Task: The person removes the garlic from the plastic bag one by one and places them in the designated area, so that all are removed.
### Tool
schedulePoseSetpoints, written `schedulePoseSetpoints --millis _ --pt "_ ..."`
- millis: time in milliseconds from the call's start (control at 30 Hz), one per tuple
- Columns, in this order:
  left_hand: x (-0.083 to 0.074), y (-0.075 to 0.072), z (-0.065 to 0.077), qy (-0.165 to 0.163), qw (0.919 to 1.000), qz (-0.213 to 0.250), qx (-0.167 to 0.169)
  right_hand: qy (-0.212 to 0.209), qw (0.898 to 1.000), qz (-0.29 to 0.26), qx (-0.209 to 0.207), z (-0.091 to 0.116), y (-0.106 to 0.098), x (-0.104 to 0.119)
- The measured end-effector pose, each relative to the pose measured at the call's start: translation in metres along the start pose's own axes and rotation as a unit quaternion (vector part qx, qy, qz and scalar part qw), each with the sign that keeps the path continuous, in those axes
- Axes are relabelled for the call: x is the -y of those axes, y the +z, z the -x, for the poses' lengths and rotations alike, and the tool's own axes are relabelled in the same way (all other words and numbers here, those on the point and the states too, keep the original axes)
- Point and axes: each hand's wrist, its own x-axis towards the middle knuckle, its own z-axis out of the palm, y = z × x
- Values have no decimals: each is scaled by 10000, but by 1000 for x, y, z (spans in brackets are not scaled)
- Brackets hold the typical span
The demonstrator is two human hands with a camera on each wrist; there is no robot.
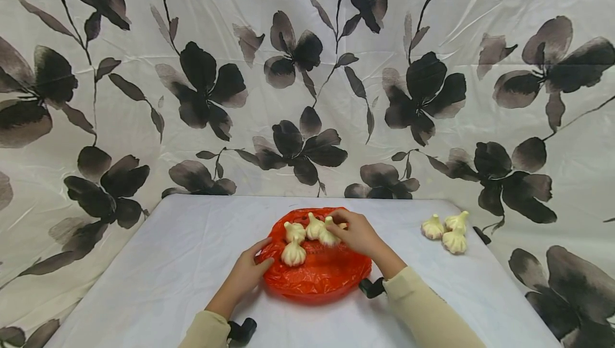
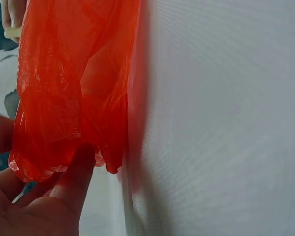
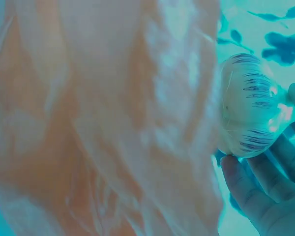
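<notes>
A red plastic bag [image 1: 317, 273] lies in a rounded, crinkled shape on the table, with several pale garlic bulbs [image 1: 293, 253] on it. My right hand [image 1: 357, 236] is over the bag's far right part and pinches a garlic bulb [image 1: 329, 234] by its stem. In the right wrist view that bulb [image 3: 248, 105] shows purple streaks, beside the blurred bag [image 3: 103, 118]. Another bulb is partly hidden behind the right fingers. My left hand [image 1: 250, 270] holds the bag's left edge, thumb and fingers apart around it; in the left wrist view its fingers [image 2: 76, 184] press against the red plastic [image 2: 64, 88].
Three more garlic bulbs [image 1: 454, 241] stand together near the table's right edge. A white cover lies over the table [image 1: 192, 252]. Behind it hangs a pale cloth [image 1: 355, 134] printed with dark flowers. A dark wrist device [image 1: 242, 331] sits by each sleeve.
</notes>
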Motion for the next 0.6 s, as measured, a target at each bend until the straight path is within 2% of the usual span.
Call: schedulePoseSetpoints --millis 367,600 --pt "0 -1 0 32 10000 -52 -1 97 9996 109 -246 6 -24 -7" --pt "0 0 0 66 10000 2 -4 -16 9991 121 -398 11 -41 -13"
